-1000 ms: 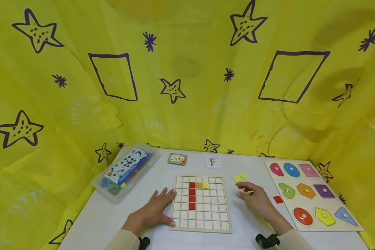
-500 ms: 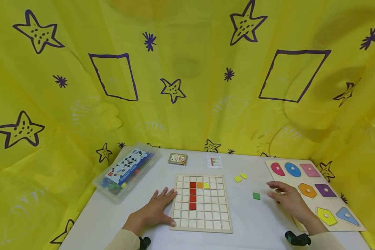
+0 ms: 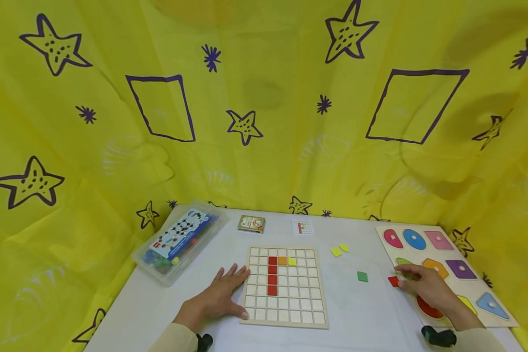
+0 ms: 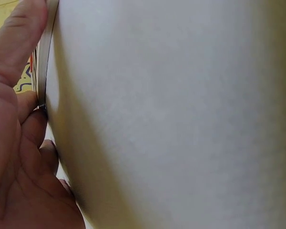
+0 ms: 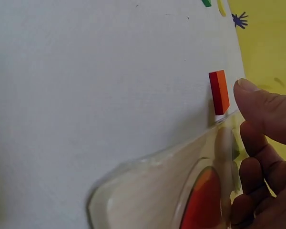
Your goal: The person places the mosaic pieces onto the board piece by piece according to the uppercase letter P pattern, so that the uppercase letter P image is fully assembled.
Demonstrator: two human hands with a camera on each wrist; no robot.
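Note:
My left hand (image 3: pixel 220 296) rests with spread fingers against the left edge of the wooden grid board (image 3: pixel 290 317). Its thumb lies on the near left corner. A column of several red tiles (image 3: pixel 272 279) sits in the grid, with an orange tile (image 3: pixel 282 261) and a yellow piece (image 3: pixel 292 261) beside the top one. Over the shape puzzle board (image 3: pixel 471 286) hovers my right hand (image 3: pixel 427 287), fingers loosely bent. Its thumb is close to a loose red tile (image 3: pixel 393 281); in the right wrist view a gap shows between the thumb (image 5: pixel 257 102) and that tile.
A green tile (image 3: pixel 363 276) and two yellow pieces (image 3: pixel 336 252) lie between the boards. Behind the grid are a small patterned card (image 3: pixel 302 228) and a small box (image 3: pixel 252 224). A clear plastic case (image 3: pixel 176 249) stands at left. Yellow curtains (image 3: pixel 264 171) enclose the table.
My right hand has moved right, from near the yellow pieces to the loose red tile by the puzzle board. A green tile now shows on the table. My left hand stays put.

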